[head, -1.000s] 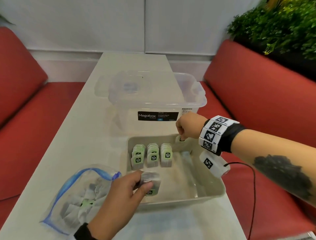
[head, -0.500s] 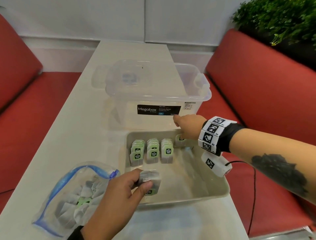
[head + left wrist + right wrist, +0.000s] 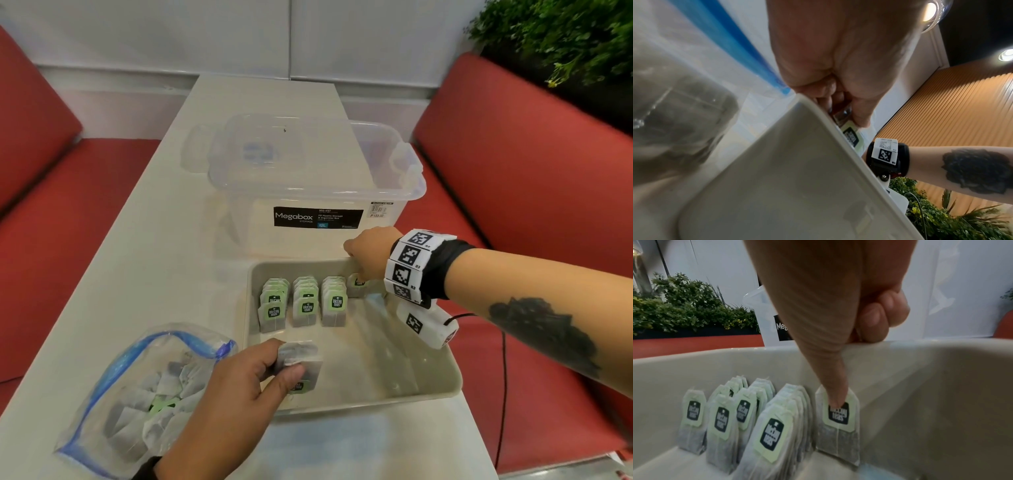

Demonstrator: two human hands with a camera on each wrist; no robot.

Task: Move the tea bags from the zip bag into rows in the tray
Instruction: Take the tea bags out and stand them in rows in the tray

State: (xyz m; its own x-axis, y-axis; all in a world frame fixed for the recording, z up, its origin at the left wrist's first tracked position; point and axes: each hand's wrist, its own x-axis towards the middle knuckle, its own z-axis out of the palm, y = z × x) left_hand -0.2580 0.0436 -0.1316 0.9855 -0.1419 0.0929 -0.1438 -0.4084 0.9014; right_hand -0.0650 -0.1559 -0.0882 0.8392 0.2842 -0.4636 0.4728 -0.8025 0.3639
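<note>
— Tea bags (image 3: 304,301): three rows stand against the far wall of the tray (image 3: 428,383). How do they handle?

— Light, soft paper, I judge. My right hand (image 3: 371,251) presses one fingertip (image 3: 835,400) on a fourth-row bag's (image 3: 838,421) tag, other fingers curled. My left hand (image 3: 236,394) pinches a small stack (image 3: 301,365) over the tray's near edge, beside the zip bag (image 3: 137,394).
</note>
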